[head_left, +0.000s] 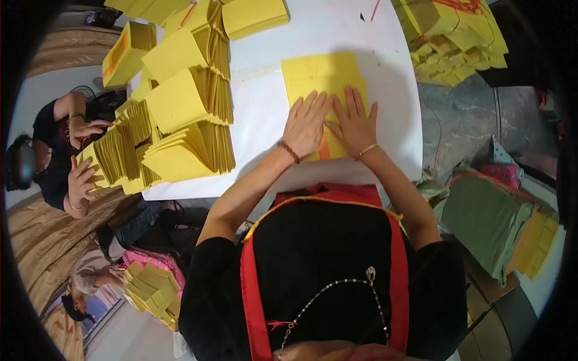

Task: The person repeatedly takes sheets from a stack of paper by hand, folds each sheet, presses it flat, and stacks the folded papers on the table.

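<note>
On the white table lies a flat yellow paper sheet (319, 67), folded or stacked in layers, with an orange strip showing near its close edge. My left hand (306, 123) rests palm down on it, fingers stretched toward the far side. Beside it, my right hand (354, 123) presses flat on the same paper, thumb pointing at the left hand. Both hands are open and hold nothing. How many layers lie beneath them is hidden. To the left stand several stacks of folded yellow paper (180, 102), leaning against each other.
A yellow paper block (254, 17) sits at the table's (259, 108) far side. Tied yellow bundles (451, 42) pile up far right. A green wrapped bale (481, 216) stands right, on the floor. At left, one person (57, 144) touches the stacks; another (96, 274) handles yellow bundles.
</note>
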Demonstrator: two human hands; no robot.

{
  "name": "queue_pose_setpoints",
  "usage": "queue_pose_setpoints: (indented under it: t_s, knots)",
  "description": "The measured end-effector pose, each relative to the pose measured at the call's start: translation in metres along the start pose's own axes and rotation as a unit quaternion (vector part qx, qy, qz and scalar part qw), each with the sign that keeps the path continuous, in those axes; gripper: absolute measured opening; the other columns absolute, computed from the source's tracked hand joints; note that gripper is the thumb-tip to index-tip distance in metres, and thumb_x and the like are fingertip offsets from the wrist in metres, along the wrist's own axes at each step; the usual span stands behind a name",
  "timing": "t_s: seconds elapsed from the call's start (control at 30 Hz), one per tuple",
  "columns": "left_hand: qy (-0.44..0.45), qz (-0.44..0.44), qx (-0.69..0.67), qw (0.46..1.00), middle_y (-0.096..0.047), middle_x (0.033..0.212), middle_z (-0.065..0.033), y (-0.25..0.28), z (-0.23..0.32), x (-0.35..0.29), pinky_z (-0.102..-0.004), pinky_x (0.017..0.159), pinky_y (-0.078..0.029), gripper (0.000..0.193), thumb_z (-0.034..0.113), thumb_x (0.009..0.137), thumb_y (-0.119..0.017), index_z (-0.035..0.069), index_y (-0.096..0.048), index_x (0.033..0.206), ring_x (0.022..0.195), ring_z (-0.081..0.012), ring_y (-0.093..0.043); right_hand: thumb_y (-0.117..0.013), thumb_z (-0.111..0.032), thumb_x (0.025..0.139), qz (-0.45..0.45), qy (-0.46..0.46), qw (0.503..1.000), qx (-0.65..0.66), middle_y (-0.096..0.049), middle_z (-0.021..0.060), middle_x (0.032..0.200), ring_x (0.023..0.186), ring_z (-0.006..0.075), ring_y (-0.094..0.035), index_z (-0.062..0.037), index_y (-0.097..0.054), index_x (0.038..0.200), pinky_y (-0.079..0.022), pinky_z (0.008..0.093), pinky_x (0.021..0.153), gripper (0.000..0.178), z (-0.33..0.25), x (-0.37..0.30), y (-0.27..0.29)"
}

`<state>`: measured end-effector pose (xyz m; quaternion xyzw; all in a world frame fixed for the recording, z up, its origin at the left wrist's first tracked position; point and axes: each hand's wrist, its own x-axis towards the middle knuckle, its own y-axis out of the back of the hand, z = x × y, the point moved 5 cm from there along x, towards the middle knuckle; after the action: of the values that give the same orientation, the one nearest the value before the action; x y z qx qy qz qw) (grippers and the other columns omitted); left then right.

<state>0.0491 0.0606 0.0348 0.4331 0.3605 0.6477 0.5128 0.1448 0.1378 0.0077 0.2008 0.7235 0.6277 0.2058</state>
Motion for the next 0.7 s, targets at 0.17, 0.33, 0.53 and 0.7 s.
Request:
queue_pose_setpoints:
  t_s: [0.17,0.33,0.53,0.7]
  knots:
    - [0.014,0.017,-0.040,0.999,-0.036,0.137,-0.0153,-0.006,-0.010,-0.003,-0.0452,0.106,-0.020,0.055,0.002,0.080,-0.047,0.005,-0.035,0.133,0.130,-0.0311,-0.028,-0.056,-0.034,0.084,0.201,0.055,0.950,0.233,-0.029,0.0162,0.140,0.130,0.0312,-0.025,-0.0142,-0.048,0.128,-0.023,0.0569,0.099,0.048,0.027,-0.008,0.013]
    - [0.001,0.011,-0.036,0.999,-0.039,0.134,-0.0164,-0.006,-0.011,-0.006,-0.0454,0.104,-0.022,0.035,0.002,0.085,-0.044,0.004,-0.048,0.120,0.129,-0.0324,-0.030,-0.063,-0.024,0.080,0.158,-0.091,0.931,0.315,-0.054,0.0120,0.100,0.092,0.0253,-0.050,-0.0107,-0.060,0.110,-0.041,0.0400,0.080,0.033,0.057,-0.031,0.016]
    - [-0.059,0.011,0.028,0.998,-0.045,0.125,-0.0152,0.019,0.014,0.009,-0.0448,0.092,-0.033,0.034,0.020,0.081,-0.060,0.002,-0.054,0.109,0.110,-0.0315,-0.044,-0.063,-0.017,0.082,0.131,-0.105,0.897,0.408,-0.056,0.0035,0.073,0.063,0.0104,-0.049,-0.0049,-0.063,0.105,-0.042,0.0230,0.061,0.026,0.062,-0.027,0.014]
    - [-0.140,-0.005,0.095,0.986,-0.051,0.110,-0.0165,0.003,0.012,0.009,-0.0363,0.078,-0.044,0.043,0.024,0.073,-0.064,-0.002,-0.053,0.105,0.093,-0.0277,-0.051,-0.061,-0.022,0.082,0.103,-0.115,0.907,0.391,-0.056,0.0044,0.070,0.063,0.0141,-0.053,-0.0050,-0.064,0.101,-0.043,0.0272,0.060,0.026,0.060,-0.017,0.026]
